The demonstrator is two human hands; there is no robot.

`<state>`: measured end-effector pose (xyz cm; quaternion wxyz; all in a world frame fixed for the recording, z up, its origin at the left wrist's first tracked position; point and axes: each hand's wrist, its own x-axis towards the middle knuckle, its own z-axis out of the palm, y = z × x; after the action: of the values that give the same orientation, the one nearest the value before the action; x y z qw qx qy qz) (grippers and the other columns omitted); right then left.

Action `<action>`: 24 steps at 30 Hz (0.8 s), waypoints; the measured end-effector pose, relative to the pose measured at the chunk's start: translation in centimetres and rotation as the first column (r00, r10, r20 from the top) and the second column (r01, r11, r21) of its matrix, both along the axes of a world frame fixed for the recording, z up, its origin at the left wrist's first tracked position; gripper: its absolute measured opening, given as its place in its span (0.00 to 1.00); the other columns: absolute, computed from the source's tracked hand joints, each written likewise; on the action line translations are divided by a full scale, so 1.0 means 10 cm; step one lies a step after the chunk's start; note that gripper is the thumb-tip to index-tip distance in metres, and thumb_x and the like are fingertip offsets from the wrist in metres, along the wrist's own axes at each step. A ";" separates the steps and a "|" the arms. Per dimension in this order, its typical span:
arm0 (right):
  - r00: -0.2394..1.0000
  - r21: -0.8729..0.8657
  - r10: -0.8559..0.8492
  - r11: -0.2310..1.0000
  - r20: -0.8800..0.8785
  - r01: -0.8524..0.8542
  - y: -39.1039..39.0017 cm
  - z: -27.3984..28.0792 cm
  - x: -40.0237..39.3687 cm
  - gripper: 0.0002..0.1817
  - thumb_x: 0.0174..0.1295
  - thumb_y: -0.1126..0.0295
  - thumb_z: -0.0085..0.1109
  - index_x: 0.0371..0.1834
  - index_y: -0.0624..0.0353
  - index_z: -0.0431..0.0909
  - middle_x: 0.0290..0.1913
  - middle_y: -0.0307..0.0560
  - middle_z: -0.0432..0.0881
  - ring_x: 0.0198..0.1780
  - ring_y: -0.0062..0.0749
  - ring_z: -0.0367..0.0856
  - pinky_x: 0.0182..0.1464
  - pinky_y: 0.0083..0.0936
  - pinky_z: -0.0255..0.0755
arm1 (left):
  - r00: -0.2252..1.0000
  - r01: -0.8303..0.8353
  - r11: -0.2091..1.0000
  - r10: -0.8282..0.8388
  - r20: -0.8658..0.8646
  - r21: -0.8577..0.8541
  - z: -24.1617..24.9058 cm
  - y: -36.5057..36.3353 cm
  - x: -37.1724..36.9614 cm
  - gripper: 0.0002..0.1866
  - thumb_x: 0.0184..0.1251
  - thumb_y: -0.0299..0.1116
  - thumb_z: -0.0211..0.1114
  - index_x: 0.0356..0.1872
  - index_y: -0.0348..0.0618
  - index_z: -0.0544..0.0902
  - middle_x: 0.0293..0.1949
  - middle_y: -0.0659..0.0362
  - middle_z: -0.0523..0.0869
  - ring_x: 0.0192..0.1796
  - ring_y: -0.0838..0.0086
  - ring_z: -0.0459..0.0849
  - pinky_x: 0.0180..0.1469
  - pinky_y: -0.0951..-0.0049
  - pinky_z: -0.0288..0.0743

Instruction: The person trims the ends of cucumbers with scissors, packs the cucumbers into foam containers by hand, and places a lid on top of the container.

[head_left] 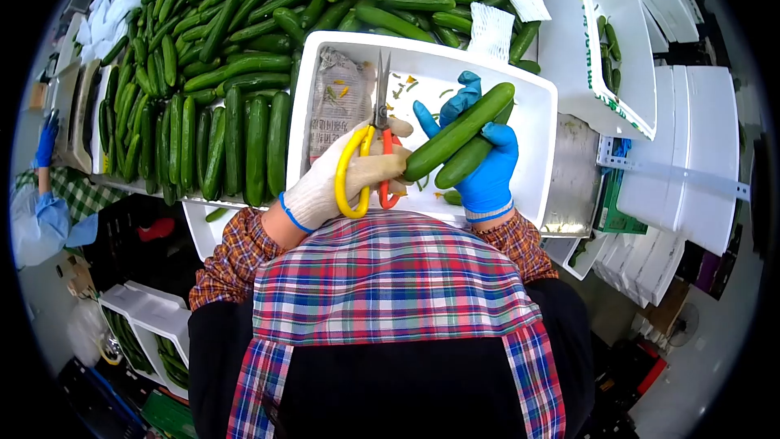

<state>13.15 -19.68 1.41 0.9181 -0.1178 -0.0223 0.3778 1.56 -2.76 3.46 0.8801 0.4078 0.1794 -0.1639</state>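
Observation:
My left hand [329,175], in a white knit glove with a blue cuff, is closed around a pair of scissors [381,102] with yellow and red-orange handles. The blades point away from me and look nearly together. In a blue glove, my right hand [493,175] grips two cucumbers side by side, the front cucumber [459,134] partly covering the rear cucumber [471,158]. My left fingertips are at the lower end of the front one. Both hands are over a white foam box [532,146], where a printed grey packet [337,85] and small green and yellow trimmings lie.
A large heap of cucumbers [244,32] covers the table behind and left. White foam padding [491,31] lies near its right edge. Another foam box [626,102] stands right, beside stacked lids [682,138]. At far left is another person's blue-gloved hand [47,140].

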 end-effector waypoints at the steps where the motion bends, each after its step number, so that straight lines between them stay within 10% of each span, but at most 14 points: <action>1: 1.000 -0.002 0.009 1.000 -0.001 -0.009 0.01 0.00 0.00 0.36 0.50 0.74 0.55 0.68 0.61 0.61 0.47 0.42 0.79 0.54 0.35 0.79 0.76 0.59 0.46 | 0.999 -0.050 0.999 0.050 0.003 0.010 0.11 -0.03 0.00 0.32 0.62 0.27 0.65 0.66 0.36 0.63 0.45 0.51 0.82 0.40 0.67 0.84 0.44 0.68 0.81; 10: 0.998 -0.415 0.059 0.909 0.037 -0.039 -0.03 0.07 -0.10 0.35 0.54 0.78 0.54 0.70 0.57 0.61 0.55 0.49 0.74 0.60 0.41 0.73 0.67 0.49 0.66 | 0.966 -0.248 0.947 0.226 0.124 0.206 0.02 -0.14 0.05 0.28 0.57 0.16 0.64 0.61 0.35 0.67 0.36 0.59 0.80 0.38 0.77 0.80 0.40 0.78 0.76; 18: 0.969 -0.033 0.070 0.996 -0.239 -0.081 -0.13 0.07 0.02 0.29 0.58 0.76 0.53 0.66 0.60 0.65 0.47 0.45 0.78 0.51 0.36 0.79 0.69 0.47 0.64 | 0.962 -0.271 0.872 0.236 0.134 0.408 -0.07 -0.06 -0.07 0.30 0.55 0.19 0.65 0.61 0.34 0.68 0.36 0.61 0.79 0.37 0.77 0.79 0.43 0.75 0.77; 24: 0.965 -0.101 0.087 0.988 -0.246 -0.115 0.05 0.23 0.40 0.25 0.66 0.64 0.55 0.63 0.62 0.67 0.56 0.53 0.76 0.60 0.49 0.75 0.70 0.58 0.59 | 0.936 -0.351 0.836 0.321 0.142 0.423 -0.13 0.05 -0.19 0.28 0.58 0.19 0.64 0.61 0.35 0.67 0.36 0.60 0.79 0.37 0.77 0.80 0.41 0.76 0.78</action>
<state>17.19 -19.22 3.69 0.8853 -0.1223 0.1050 0.4361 -0.31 -2.26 2.15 0.7849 0.5639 0.2517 0.0516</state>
